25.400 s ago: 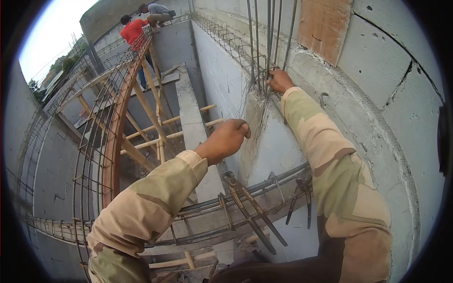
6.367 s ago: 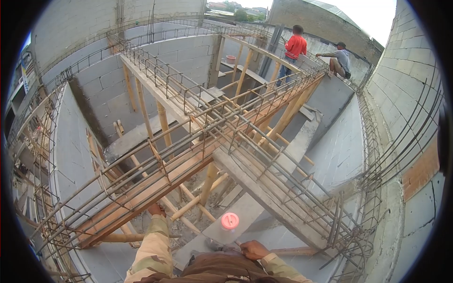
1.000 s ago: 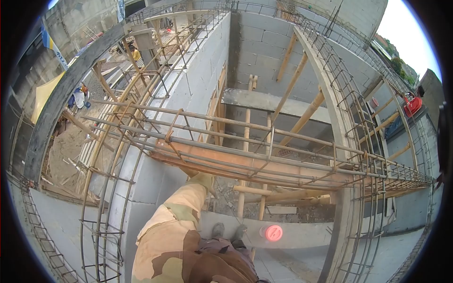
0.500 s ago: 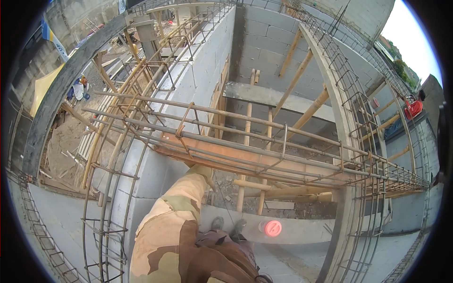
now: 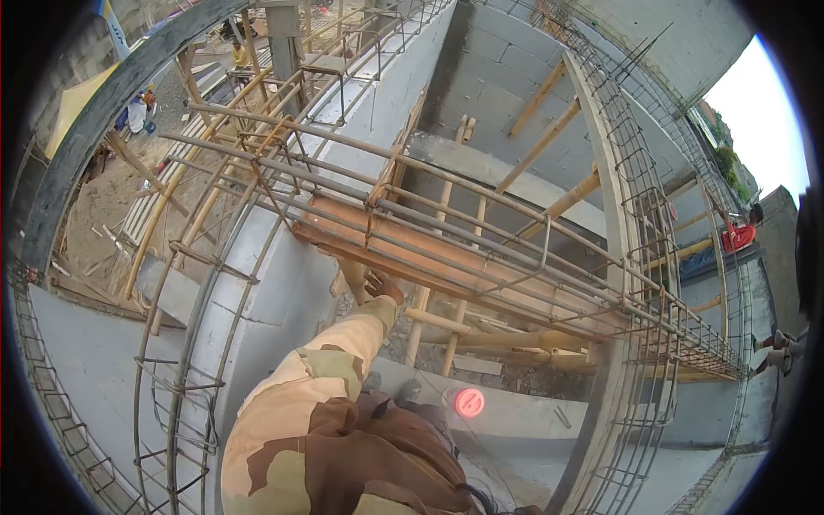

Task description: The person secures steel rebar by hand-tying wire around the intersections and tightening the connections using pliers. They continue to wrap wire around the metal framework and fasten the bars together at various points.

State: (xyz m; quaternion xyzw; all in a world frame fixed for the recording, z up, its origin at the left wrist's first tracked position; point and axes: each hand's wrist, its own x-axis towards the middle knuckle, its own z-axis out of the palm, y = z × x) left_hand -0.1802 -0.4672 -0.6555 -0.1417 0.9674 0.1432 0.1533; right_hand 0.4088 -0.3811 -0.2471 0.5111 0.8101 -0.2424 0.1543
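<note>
My left hand, in a camouflage sleeve, reaches up from below to just under the lower edge of the orange-brown formwork board. Its fingers look spread, with nothing seen in them. Beside the fingertips a wooden prop stands under the board, close to the grey block wall. A cage of steel rebar runs lengthwise above and along the board. My right hand is outside the picture.
A red-lidded container sits on the ledge by my feet. Vertical rebar rises at left, and a concrete-grey beam edge slopes at right. Bamboo poles span the opening below. A red object lies far right.
My left hand has come into view below the board, where it was hidden before. The view has tilted and shifted, so the red-lidded container appears further left and higher.
</note>
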